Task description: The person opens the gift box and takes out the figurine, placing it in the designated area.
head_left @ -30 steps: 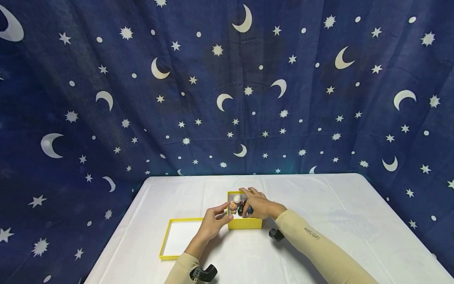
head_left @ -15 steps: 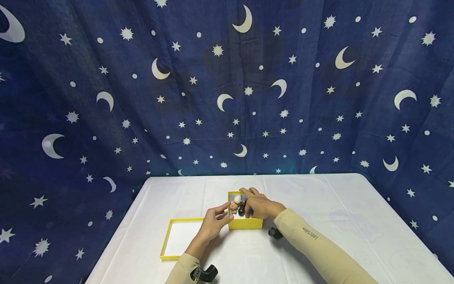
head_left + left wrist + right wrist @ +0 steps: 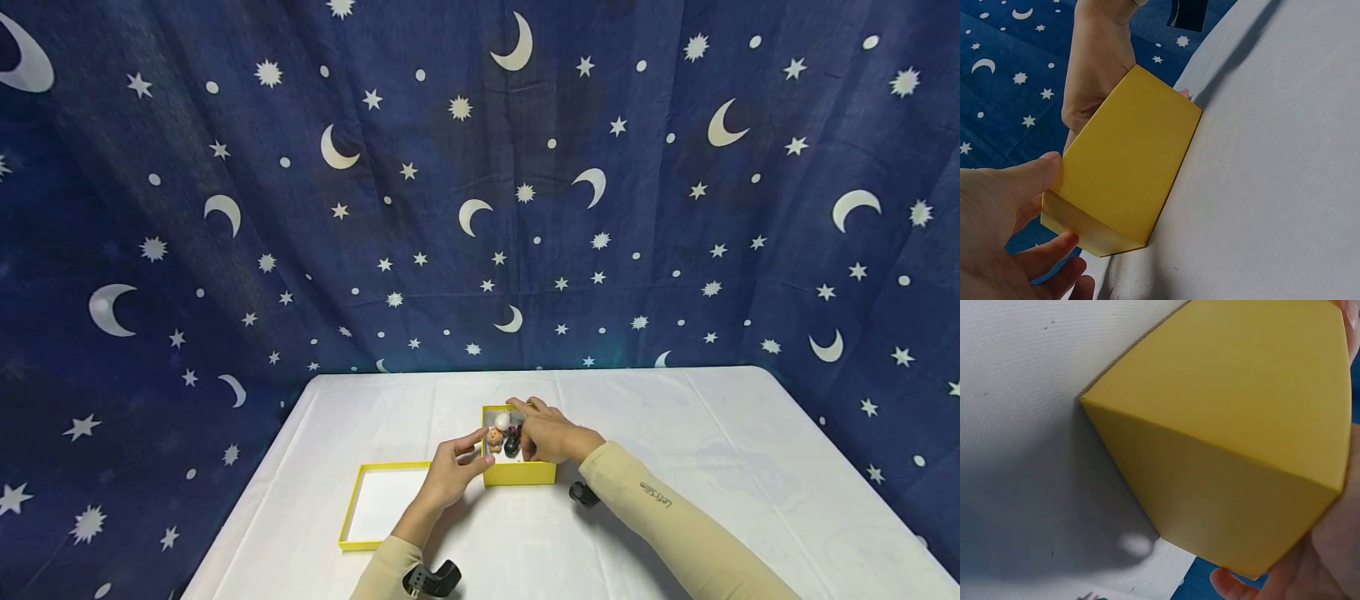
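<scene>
Yellow box (image 3: 518,474) under palm-down right hand (image 3: 553,435), left hand (image 3: 448,475) against corner

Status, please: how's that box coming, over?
Left hand touching yellow box; right hand partly inside. Small figures inside. Right hand blocks part of view.

From here I see a dark blue curtain (image 3: 480,179) — pale crescent moons (image 3: 521,50), stars (image 3: 461,107) and dots (image 3: 552,143) all over it — hanging behind a broad white-covered table (image 3: 720,450).
</scene>
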Tool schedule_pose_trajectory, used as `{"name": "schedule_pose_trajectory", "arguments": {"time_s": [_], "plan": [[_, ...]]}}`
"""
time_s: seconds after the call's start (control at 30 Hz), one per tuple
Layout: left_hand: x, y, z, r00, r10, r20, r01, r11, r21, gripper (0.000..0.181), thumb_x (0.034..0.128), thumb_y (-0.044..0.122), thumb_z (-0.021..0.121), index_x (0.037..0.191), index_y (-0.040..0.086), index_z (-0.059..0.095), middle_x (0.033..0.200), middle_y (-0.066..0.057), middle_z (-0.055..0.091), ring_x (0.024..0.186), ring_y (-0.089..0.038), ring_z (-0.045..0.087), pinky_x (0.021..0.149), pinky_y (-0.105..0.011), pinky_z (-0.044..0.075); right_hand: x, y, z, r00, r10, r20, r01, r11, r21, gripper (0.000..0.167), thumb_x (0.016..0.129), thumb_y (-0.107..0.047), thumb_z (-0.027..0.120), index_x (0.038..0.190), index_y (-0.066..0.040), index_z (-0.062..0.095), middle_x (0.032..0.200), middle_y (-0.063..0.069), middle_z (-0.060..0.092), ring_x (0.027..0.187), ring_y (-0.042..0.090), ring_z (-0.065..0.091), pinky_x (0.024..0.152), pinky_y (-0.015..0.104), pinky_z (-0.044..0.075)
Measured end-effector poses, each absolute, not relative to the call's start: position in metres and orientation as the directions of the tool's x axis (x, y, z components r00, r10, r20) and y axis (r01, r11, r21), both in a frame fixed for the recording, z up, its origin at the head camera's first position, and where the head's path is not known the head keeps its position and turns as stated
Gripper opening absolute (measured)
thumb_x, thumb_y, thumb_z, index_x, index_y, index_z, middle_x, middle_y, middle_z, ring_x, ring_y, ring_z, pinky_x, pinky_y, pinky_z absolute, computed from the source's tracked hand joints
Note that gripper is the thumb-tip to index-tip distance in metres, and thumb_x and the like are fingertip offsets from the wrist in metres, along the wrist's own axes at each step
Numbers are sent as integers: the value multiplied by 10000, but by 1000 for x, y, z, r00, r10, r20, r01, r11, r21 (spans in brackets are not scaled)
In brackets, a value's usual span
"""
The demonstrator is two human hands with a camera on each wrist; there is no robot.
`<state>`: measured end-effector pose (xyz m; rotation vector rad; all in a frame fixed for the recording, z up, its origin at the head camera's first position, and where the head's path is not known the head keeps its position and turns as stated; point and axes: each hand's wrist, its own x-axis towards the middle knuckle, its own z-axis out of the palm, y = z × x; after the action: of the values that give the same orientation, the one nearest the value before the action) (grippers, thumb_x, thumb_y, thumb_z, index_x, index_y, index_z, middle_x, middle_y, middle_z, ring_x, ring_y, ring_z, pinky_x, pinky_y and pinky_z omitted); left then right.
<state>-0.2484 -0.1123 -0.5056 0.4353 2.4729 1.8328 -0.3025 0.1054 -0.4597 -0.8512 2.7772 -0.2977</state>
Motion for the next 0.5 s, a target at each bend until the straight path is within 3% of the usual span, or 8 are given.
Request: {"name": "schedule_pose_trajectory", "arguments": {"time_s": [0.27,0.5], "plan": [[-247,-112,-505,-963,235,134,192,241,951,500,948,90,688,1415,-28,555,1487,-249,523,1318,-511,517,1112,-590,464,-301,106,-459,-798,-584,-148,-543,804,-243,159,813,-136,842,703,-233,781,1691,62,235,1519,393,240,1200,589,338],[-248,-112,-506,-962,241,131,199,281,939,505,949,138,698,1413,-8,567,1487,-229,534,1325,-491,520,1116,-574,467,-303,109,-461,-795,-595,-117,-527,774,-353,157,814,-145,848,692,-213,775,1681,120,263,1519,462,223,1196,663,297]]}}
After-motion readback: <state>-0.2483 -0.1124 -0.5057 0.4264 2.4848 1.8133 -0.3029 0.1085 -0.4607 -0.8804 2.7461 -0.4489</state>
